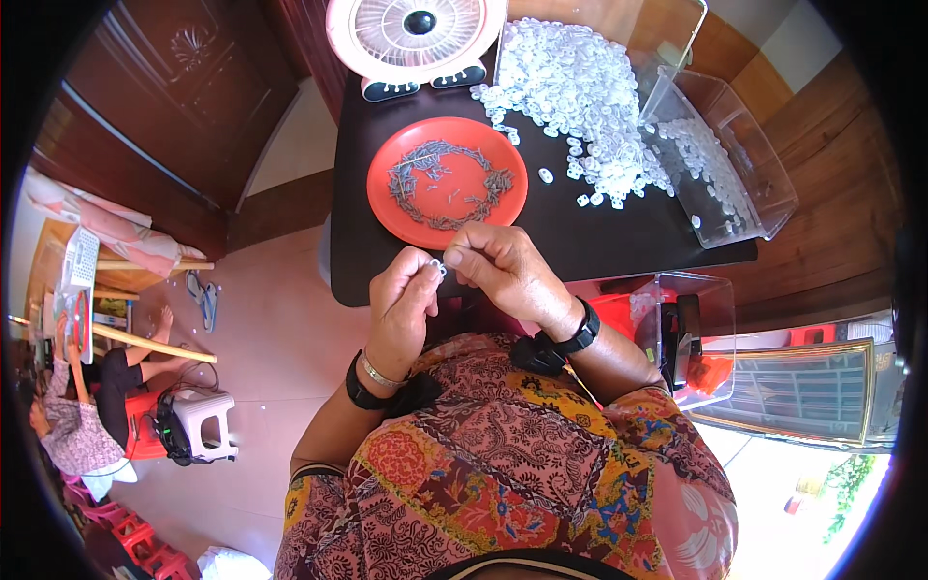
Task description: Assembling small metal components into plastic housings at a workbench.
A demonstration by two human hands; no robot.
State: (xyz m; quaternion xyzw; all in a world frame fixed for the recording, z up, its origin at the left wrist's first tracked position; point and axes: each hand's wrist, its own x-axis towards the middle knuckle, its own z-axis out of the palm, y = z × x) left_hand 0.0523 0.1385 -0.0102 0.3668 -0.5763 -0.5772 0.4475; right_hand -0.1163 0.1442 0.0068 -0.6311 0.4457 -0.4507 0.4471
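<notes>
Pinches one small whitish piece (440, 269) in the closed left hand's (398, 298) grip, just before one red plate (379, 179) of uncounted grey pins (498, 184). Poses the right hand (495, 273) just beside, thumb and forefinger together; cannot tell if gripping anything. Includes, on one black tabletop (580, 242): one fan (419, 21), two clear bins (773, 208), countless white pieces (570, 77).

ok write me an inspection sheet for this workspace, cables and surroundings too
Surface: black table, partly covered.
Job's things: red plate with small grey pieces; heap of white pieces; clear bin with more.
Clutter: loose white pieces scattered beside the heap.
Hands: left hand, fingers pinching a small white piece; right hand, fingers close by, hold unclear.
Cables: nothing seen on the table.
Surroundings: pink fan beyond the plate; slippers on the floor; seated person at left.
</notes>
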